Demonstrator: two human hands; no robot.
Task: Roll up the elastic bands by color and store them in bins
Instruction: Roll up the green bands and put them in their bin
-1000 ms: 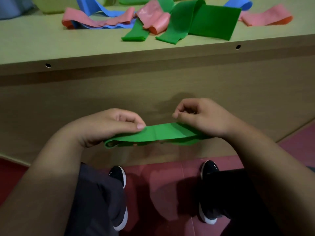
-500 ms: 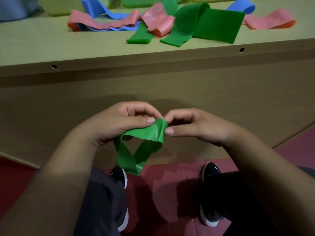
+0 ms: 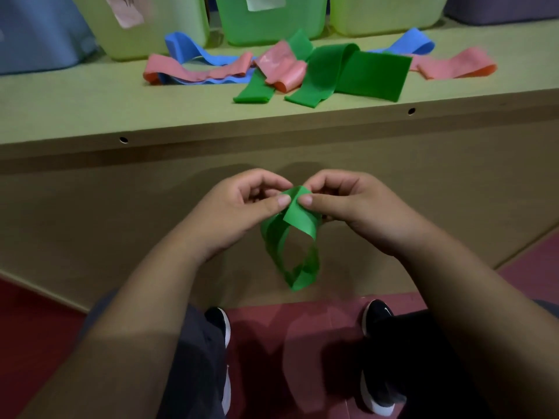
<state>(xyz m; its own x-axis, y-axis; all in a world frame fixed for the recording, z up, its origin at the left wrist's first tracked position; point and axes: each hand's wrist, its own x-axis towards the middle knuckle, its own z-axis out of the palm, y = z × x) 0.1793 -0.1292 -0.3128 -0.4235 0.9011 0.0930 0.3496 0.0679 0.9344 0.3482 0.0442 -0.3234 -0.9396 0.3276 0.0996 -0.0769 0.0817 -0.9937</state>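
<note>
1. Left hand (image 3: 242, 204) and right hand (image 3: 348, 201) are close together, thumb tips almost meeting. Both pinch the top end of one green band (image 3: 298, 219), thumbs pressed on its front and fingers curled behind.
2. The band's upper end is folded over between the thumbs. The rest hangs free as a loose loop straight below the grip, in front of the table's front panel.
3. Above and beyond the grip is the table top (image 3: 90, 107) with a pile of loose bands: green (image 3: 357, 74), pink (image 3: 193, 71) and blue (image 3: 187, 49), overlapping.
4. Behind the pile is a row of bins. The green bin (image 3: 272, 22) is straight beyond the grip, with yellow-green bins (image 3: 145, 28) on either side.
5. Below the grip are red floor (image 3: 287, 343) and two black shoes (image 3: 219, 322).
</note>
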